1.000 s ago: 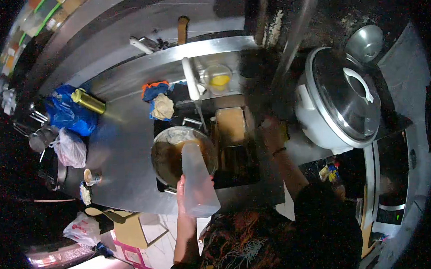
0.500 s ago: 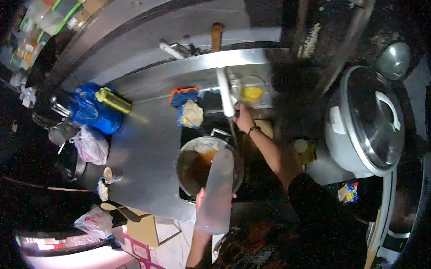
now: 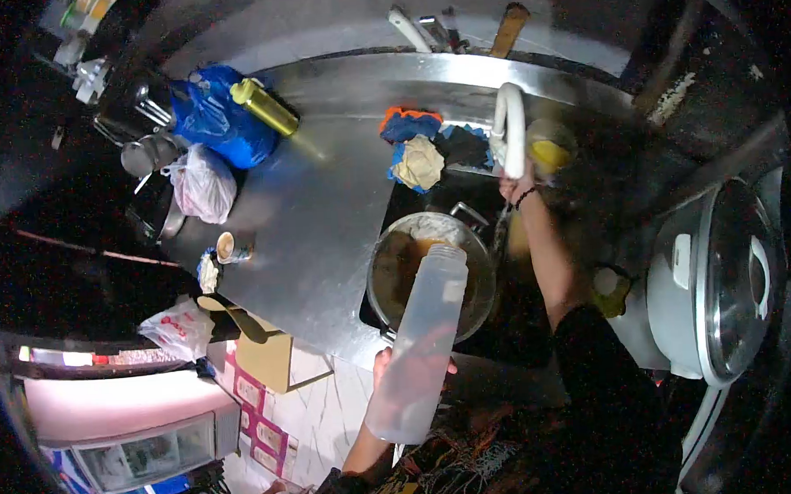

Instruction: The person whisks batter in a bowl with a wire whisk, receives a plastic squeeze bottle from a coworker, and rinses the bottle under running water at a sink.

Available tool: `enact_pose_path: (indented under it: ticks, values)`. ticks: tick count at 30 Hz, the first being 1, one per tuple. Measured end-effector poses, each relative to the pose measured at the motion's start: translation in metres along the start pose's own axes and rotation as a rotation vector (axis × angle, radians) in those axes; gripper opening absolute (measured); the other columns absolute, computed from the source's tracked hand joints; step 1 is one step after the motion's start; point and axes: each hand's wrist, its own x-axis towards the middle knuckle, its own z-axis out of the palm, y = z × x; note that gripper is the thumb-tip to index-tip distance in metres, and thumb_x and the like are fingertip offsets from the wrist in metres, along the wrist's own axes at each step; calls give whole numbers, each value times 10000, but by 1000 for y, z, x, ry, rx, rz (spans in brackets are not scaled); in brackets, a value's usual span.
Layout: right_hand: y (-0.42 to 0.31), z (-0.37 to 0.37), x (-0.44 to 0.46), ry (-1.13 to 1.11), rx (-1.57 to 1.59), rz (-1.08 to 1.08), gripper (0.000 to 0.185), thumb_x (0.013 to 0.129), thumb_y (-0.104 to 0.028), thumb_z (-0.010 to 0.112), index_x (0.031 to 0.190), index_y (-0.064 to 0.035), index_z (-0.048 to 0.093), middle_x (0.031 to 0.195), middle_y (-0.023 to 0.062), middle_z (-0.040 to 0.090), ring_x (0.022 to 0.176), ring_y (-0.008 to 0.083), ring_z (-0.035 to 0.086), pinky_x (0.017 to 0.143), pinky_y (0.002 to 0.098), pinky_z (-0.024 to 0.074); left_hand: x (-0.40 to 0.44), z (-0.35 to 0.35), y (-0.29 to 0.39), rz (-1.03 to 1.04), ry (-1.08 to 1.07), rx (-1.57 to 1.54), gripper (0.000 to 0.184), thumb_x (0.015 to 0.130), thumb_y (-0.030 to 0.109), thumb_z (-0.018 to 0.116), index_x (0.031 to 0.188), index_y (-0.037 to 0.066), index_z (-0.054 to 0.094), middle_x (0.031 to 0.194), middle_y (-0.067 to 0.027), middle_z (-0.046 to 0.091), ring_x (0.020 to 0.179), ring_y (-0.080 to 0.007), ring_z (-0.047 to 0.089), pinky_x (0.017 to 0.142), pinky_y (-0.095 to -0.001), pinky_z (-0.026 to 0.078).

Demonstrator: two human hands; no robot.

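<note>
My left hand is wrapped round a tall translucent plastic bottle with an uncapped threaded neck. The bottle tilts over a metal pot of brownish liquid on a black cooktop. Beyond the pot, my right hand is closed at the lower end of a white curved tube, which looks like a tap spout. Its fingers are partly hidden, so what they grip is unclear. Just right of this hand stands a clear container with something yellow in it.
Crumpled cloths lie behind the pot. At the left are a blue bag, a yellow-green bottle, a white bag and a cup. A large lidded white cooker stands at the right.
The view has swung, so the counter and pot appear further right and higher. The left hand still holds the bottle over the pot. The right hand stays by the white tube.
</note>
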Motion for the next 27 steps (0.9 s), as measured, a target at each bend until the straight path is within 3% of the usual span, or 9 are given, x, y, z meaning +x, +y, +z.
enact_pose_path:
  ticks: [5, 7, 9, 11, 16, 19, 21, 25, 27]
  values:
    - [20, -34, -54, -65, -396, -108, 406, 813, -462, 536, 1014, -110, 547, 562, 3, 492, 399, 107, 434, 352, 227, 338, 27, 9, 4, -60, 95, 114, 783, 790, 607, 396, 1308, 24, 335, 1058, -183, 557, 825, -271, 588, 706, -385, 507]
    - [41, -78, -89, -36, -726, -382, 208, 793, -251, 587, 909, -80, 564, 652, 5, 581, 494, 140, 534, 435, 251, 419, 42, 4, -2, -224, 54, 140, 741, 817, 599, 365, 1285, 25, 373, 1066, -179, 561, 840, -292, 590, 728, -412, 499]
    - [59, -107, -150, 144, -1345, -1123, 225, 770, -208, 601, 935, -59, 567, 751, 58, 609, 644, 216, 579, 538, 322, 454, 62, 2, -15, -223, 331, 228, 686, 841, 581, 343, 1237, 26, 425, 1062, -200, 563, 869, -317, 586, 745, -434, 491]
    - [64, -134, -199, 385, -1616, -1439, 249, 757, -200, 602, 953, -51, 566, 814, 88, 611, 725, 251, 582, 594, 356, 460, 75, -4, -14, -401, 93, 115, 653, 854, 572, 344, 1196, 25, 451, 1025, -207, 570, 865, -338, 583, 752, -461, 487]
    - [57, -228, -203, 709, -1418, -1126, 328, 728, -227, 582, 997, -42, 559, 963, 144, 574, 882, 303, 526, 703, 410, 430, 116, -36, -38, -323, -58, 3, 595, 857, 526, 378, 1163, 23, 464, 1009, -204, 565, 871, -338, 573, 773, -470, 475]
    - [61, -273, -171, 546, -617, -995, 376, 710, -244, 569, 1024, -37, 555, 1052, 178, 551, 976, 335, 492, 769, 442, 413, 125, -60, -56, -275, -130, 249, 580, 852, 507, 398, 1173, 27, 456, 1029, -198, 556, 891, -330, 564, 783, -462, 469]
    - [58, -238, -218, 817, -1811, -1214, 355, 697, -215, 592, 999, -29, 565, 1008, 178, 554, 940, 338, 506, 762, 422, 422, 129, -77, -62, -236, -173, 369, 572, 849, 494, 411, 1180, 30, 451, 1042, -194, 550, 904, -325, 558, 791, -457, 464]
    - [81, -212, -243, 1126, -1558, -1087, 338, 686, -164, 642, 977, -17, 553, 944, 159, 562, 866, 321, 531, 762, 384, 433, 150, -95, -72, -175, -253, 523, 558, 842, 468, 438, 1194, 36, 440, 1067, -185, 538, 931, -315, 546, 805, -447, 456]
    - [87, -192, -253, 860, -1357, -1326, 393, 668, -130, 667, 1019, -19, 529, 956, 156, 557, 890, 305, 538, 773, 371, 432, 158, -100, -78, -144, -290, 572, 552, 839, 455, 451, 1201, 38, 435, 1080, -180, 531, 945, -310, 541, 813, -442, 452]
